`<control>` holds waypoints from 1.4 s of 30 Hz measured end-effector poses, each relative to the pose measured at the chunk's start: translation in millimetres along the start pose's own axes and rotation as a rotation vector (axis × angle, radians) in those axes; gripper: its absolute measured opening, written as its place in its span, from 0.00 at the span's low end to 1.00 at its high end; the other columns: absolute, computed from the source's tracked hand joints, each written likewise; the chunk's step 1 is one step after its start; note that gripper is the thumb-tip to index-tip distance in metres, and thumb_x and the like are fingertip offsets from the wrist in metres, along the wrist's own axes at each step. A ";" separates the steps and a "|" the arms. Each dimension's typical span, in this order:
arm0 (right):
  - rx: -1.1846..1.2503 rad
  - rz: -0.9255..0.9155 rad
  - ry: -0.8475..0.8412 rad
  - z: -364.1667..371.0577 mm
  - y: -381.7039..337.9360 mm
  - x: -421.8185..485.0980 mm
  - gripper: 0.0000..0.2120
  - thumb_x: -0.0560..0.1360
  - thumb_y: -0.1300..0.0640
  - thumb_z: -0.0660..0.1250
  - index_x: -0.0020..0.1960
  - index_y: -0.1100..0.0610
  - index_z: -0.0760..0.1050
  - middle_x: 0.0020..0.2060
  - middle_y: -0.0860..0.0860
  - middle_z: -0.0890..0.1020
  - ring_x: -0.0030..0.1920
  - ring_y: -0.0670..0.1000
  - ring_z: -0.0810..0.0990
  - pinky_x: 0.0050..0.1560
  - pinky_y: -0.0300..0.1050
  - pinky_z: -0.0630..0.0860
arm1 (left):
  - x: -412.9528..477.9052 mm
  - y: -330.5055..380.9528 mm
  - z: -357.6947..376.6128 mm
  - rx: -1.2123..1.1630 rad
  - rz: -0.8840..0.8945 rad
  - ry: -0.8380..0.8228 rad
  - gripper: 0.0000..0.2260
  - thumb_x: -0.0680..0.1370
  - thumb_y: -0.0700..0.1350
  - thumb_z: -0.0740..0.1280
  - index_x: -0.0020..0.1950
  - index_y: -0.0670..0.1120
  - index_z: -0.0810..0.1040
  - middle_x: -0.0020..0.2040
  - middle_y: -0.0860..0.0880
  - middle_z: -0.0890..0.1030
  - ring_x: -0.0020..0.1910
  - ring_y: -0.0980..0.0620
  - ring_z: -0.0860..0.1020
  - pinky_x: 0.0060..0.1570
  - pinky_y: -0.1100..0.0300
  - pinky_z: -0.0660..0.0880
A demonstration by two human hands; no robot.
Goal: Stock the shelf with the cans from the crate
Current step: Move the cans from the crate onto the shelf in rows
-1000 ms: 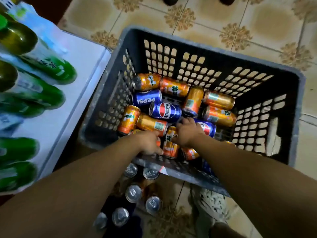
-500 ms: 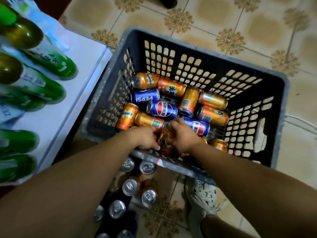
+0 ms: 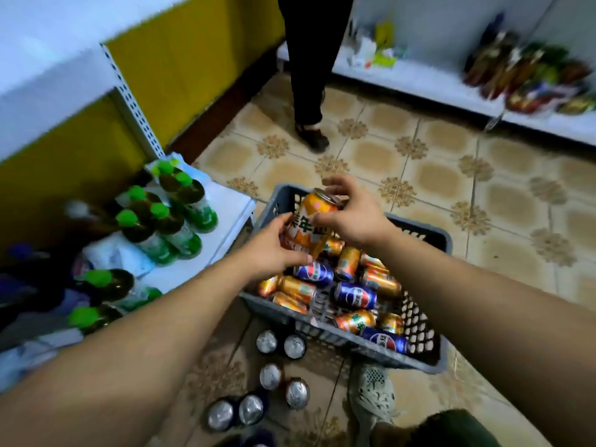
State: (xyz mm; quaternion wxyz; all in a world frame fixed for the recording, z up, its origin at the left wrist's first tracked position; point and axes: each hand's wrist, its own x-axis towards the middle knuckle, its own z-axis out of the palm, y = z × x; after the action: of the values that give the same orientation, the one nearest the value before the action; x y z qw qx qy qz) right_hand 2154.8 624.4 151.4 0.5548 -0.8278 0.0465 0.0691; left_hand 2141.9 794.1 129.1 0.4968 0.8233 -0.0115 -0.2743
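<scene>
Fingers (image 3: 338,183) around orange can (image 3: 304,233), above crate (image 3: 283,193)

On my left I see a cluster of green-capped bottles (image 3: 167,227) with pale labels, and behind them a yellow back panel (image 3: 180,59) crossed by a white perforated upright (image 3: 129,101). Ahead, a person's leg in dark trousers (image 3: 308,75) ends in a dark shoe (image 3: 314,137) on the beige tiled floor (image 3: 435,175) with brown floral corner motifs. Blurred colourful snack packets (image 3: 529,79) sit on the far white shelf (image 3: 419,79), and a pale patterned shoe (image 3: 374,398) shows at the bottom edge.
</scene>
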 end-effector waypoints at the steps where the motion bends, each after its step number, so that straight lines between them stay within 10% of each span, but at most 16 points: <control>1: 0.033 -0.026 0.009 -0.6 -24.8 -7.5 0.29 0.67 0.63 0.76 0.64 0.50 0.70 0.58 0.50 0.74 0.57 0.51 0.76 0.53 0.46 0.78 | -18.5 15.0 -11.9 -0.004 0.043 0.052 0.38 0.70 0.38 0.75 0.75 0.46 0.59 0.60 0.52 0.74 0.55 0.56 0.74 0.51 0.66 0.69; 4: 0.145 -0.134 0.044 3.2 -94.5 -34.3 0.32 0.66 0.64 0.76 0.66 0.52 0.69 0.60 0.53 0.75 0.57 0.53 0.77 0.58 0.52 0.78 | -75.9 50.5 -45.8 -0.028 0.142 0.234 0.33 0.69 0.36 0.75 0.71 0.45 0.66 0.58 0.47 0.79 0.44 0.57 0.77 0.41 0.71 0.72; 16: 0.130 -0.442 -0.220 102.9 -323.7 -182.3 0.34 0.70 0.54 0.76 0.72 0.54 0.65 0.54 0.53 0.78 0.51 0.52 0.81 0.53 0.52 0.80 | -339.7 78.1 -164.4 -0.025 0.261 0.724 0.32 0.67 0.47 0.77 0.67 0.49 0.67 0.56 0.51 0.79 0.51 0.54 0.79 0.54 0.56 0.77; 29: 0.021 -0.594 -0.760 299.7 -404.4 -325.5 0.33 0.72 0.58 0.73 0.73 0.53 0.62 0.53 0.50 0.77 0.53 0.52 0.79 0.59 0.53 0.77 | -581.1 -73.4 -222.8 0.209 -0.332 1.009 0.35 0.74 0.55 0.70 0.76 0.49 0.59 0.74 0.47 0.65 0.69 0.47 0.69 0.59 0.59 0.70; 42: -0.044 -0.612 -0.721 364.5 -401.8 -284.1 0.36 0.73 0.60 0.72 0.75 0.51 0.59 0.66 0.52 0.73 0.63 0.54 0.74 0.64 0.55 0.72 | -555.9 -109.8 -256.0 0.593 -0.612 0.869 0.31 0.76 0.69 0.49 0.77 0.56 0.55 0.79 0.51 0.52 0.77 0.47 0.50 0.73 0.42 0.47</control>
State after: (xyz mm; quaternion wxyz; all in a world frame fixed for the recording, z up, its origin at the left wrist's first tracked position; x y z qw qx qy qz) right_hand 1913.6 1114.4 428.4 0.5128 -0.7383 -0.3965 0.1864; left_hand 1760.5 1219.5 374.4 0.1040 0.9292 0.3534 -0.0288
